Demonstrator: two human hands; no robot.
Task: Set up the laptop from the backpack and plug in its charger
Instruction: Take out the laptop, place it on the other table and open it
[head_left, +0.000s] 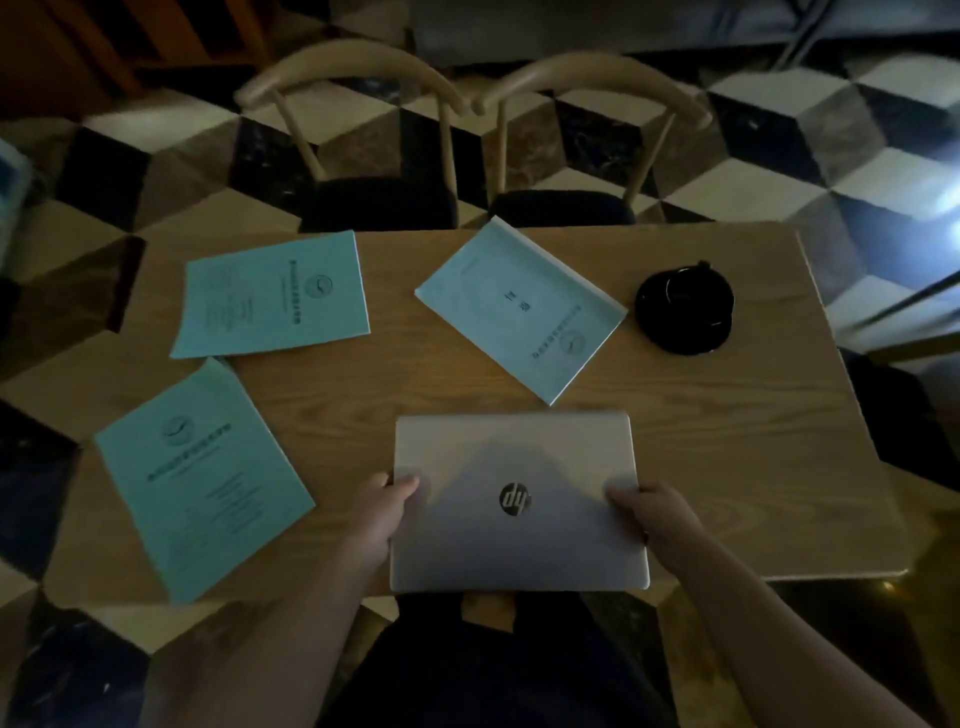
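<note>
A wooden table (727, 441) stands on checkered floor, with three teal booklets and a coiled charger (685, 306) far right. The closed laptop (519, 504) lies at the near edge, left hand (384, 512) and right hand (657, 514) gripping its sides, thumbs on the lid.
</note>
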